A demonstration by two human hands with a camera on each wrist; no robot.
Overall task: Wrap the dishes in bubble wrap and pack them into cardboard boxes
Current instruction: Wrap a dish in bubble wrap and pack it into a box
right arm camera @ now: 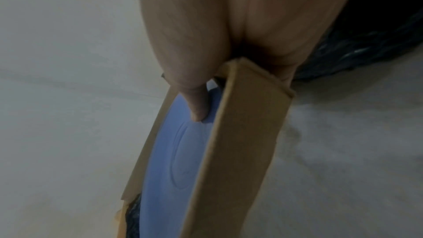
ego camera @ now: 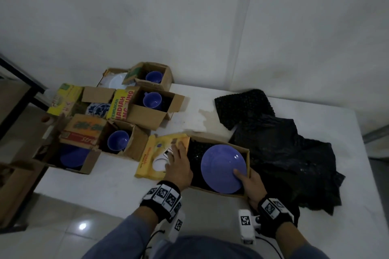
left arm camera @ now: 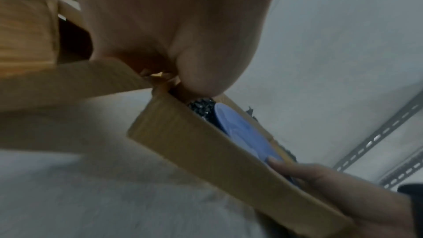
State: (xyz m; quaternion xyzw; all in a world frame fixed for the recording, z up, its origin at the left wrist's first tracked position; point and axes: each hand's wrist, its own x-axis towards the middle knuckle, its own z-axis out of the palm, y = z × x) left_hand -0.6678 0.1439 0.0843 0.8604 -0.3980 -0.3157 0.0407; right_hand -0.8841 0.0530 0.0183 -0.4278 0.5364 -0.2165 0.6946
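Head view first, nearest the body: the right hand (ego camera: 251, 183) grips the near right corner of the shallow cardboard box (ego camera: 219, 192), thumb laid on the rim of the blue plate (ego camera: 223, 167), the other fingers hidden outside the wall. The right wrist view confirms that pinch of plate and cardboard together. The left hand (ego camera: 179, 164) lies with fingers extended over the box's left edge and its yellow flap (ego camera: 147, 160), pressing rather than curling.

The plate lies inside the box on black bubble wrap (ego camera: 195, 153), face bare and not yet covered. It looks rigid, glossy and probably slippery, likely chippable at the rim, so it is best taken by opposite edges with both hands or cradled from beneath. The box wall is thin and would likely flex under a one-corner lift.

Beyond, to the right, loose black bubble wrap (ego camera: 284, 153) is heaped on the white table (ego camera: 117, 183); it is soft and light and should drape easily. Farther left stand other open boxes holding blue cups (ego camera: 118, 140) and plates.
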